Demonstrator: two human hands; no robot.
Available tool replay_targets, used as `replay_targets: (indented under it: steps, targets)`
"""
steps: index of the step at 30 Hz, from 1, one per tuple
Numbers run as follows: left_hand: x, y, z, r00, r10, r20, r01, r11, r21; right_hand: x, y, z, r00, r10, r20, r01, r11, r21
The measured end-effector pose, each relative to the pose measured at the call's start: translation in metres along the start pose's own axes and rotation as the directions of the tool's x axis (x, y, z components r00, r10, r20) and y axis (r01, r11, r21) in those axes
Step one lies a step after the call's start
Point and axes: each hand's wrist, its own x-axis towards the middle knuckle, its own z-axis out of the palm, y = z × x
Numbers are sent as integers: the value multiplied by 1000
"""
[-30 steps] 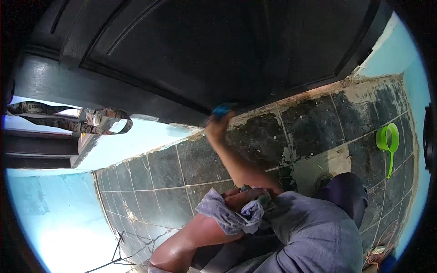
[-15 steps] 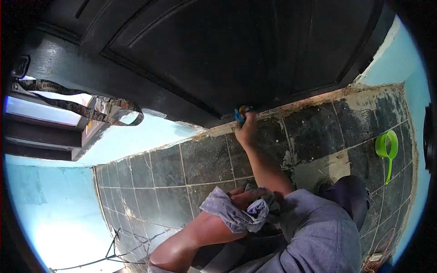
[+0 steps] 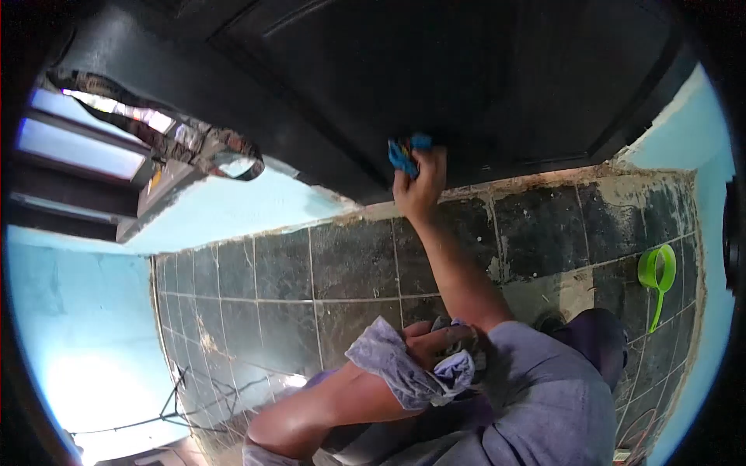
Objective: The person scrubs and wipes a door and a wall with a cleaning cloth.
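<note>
Two hands engaged: right hand (image 3: 420, 182) pinches blue wad (image 3: 402, 158) against lower door (image 3: 482, 85), apparently for firm contact; rag (image 3: 388, 361) drapes over left hand (image 3: 437, 339), likely for ready reach; left finger closure unclear.

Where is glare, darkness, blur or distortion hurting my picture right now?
Head view: strong glare bleaches the lower-left blue wall; the black door is dark enough to swallow panel detail; wide-lens distortion bows the floor tiles' grout lines, with black corners; the blue item in the right hand looks too soft to identify.
</note>
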Motion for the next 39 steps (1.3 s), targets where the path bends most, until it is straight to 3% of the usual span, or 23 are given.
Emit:
replay_targets:
  steps: [2,5,7,8,11,14,17,20,23,26,28,29,31,33,35,38,39]
  targets:
    - [8,16,-15,966,-220,135,229,972,-54,32,-14,15,989,-79,-127,82,996,18]
    - [6,-2,-3,1000,10,-24,-7,995,102,-18,9,16,965,-185,186,201,977,-66]
    - [3,-22,6,990,122,-76,-104,972,209,-60,27,11,892,-18,453,70,993,-98]
    - [2,-27,10,983,162,-89,-137,961,242,-80,33,4,810,76,581,3,991,-134]
    - [-3,-11,1,992,111,-56,-99,979,181,-101,47,-7,776,212,594,-119,974,-192]
    - [-5,-9,2,996,55,-65,-49,995,85,-108,55,9,790,269,552,-119,949,-292]
    - [-3,-11,3,994,64,-83,-60,997,49,-111,49,23,782,190,594,2,952,-307]
    - [-3,-20,7,979,180,-91,-153,957,245,-106,58,12,777,37,628,176,946,-273]
    - [-1,-15,2,998,52,-22,-52,998,24,-98,72,4,660,84,747,241,918,-316]
    - [-7,-24,9,987,132,-92,-118,983,141,-87,79,-4,718,-35,695,307,912,-272]
    - [-11,-20,5,994,97,-54,-78,957,279,-86,88,-26,745,133,653,190,897,-399]
    - [-14,-19,4,996,78,-44,-58,938,342,-88,93,-33,771,130,623,170,901,-399]
    - [-22,-28,11,991,97,-97,-73,970,232,-91,105,-42,819,132,559,134,903,-409]
    - [-18,-29,14,990,97,-105,-82,987,140,-119,103,0,720,307,622,-29,909,-416]
    - [-7,-20,11,996,73,-52,-69,995,74,-112,79,20,740,46,671,215,930,-300]
    - [1,-21,4,994,110,-30,-107,991,78,-86,78,-7,776,-70,627,280,929,-243]
    - [2,-25,1,993,115,-17,-113,987,116,-75,81,-22,788,2,615,231,926,-300]
